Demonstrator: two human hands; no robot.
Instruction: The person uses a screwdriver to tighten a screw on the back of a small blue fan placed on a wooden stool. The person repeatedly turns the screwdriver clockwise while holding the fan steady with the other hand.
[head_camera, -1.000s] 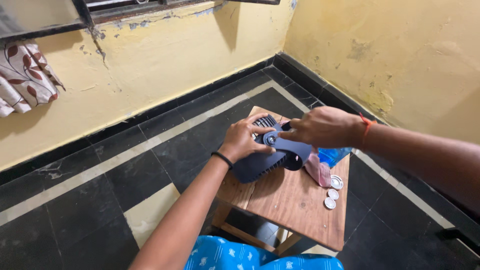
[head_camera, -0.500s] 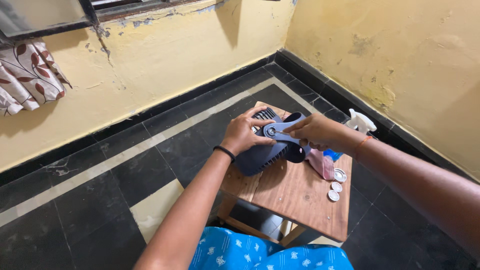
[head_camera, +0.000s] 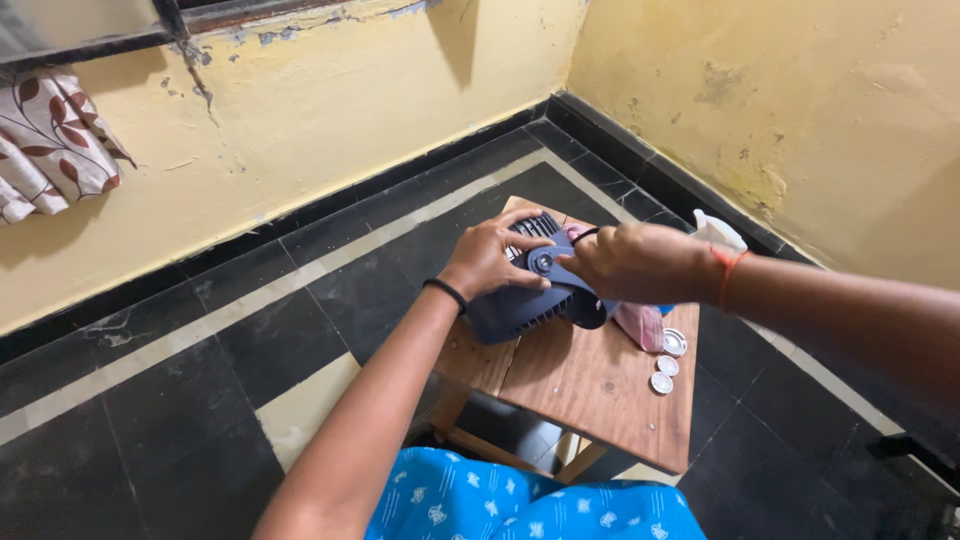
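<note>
The left hand (head_camera: 492, 256) is gripping the near side of a dark blue-grey device (head_camera: 530, 298), a small vented housing that looks like a table fan or blower, fingers curled over its top edge and pressing it down. The right hand (head_camera: 640, 262) is closing over the other end, its fingertips seeming to pinch a rounded hub or bracket (head_camera: 543, 264) on top of the housing; exactly what they are holding is partly hidden behind the knuckles, so I cannot tell whether a fastener or just the bracket is between them. A black band is sitting on the left wrist and a red thread on the right.

The device is lying tilted on a small wooden stool (head_camera: 590, 385), near its far corner. Judging by how things lie, the work looks midway: the housing is in one piece with its grille visible, while three small round silver caps (head_camera: 667, 362) are lying loose on the wood just beside a pink cloth (head_camera: 640, 325). A white spray bottle top (head_camera: 718, 232) is showing behind the right wrist. Around the stool, dark floor tiles (head_camera: 200, 400) are meeting a yellow wall (head_camera: 330, 110)
</note>
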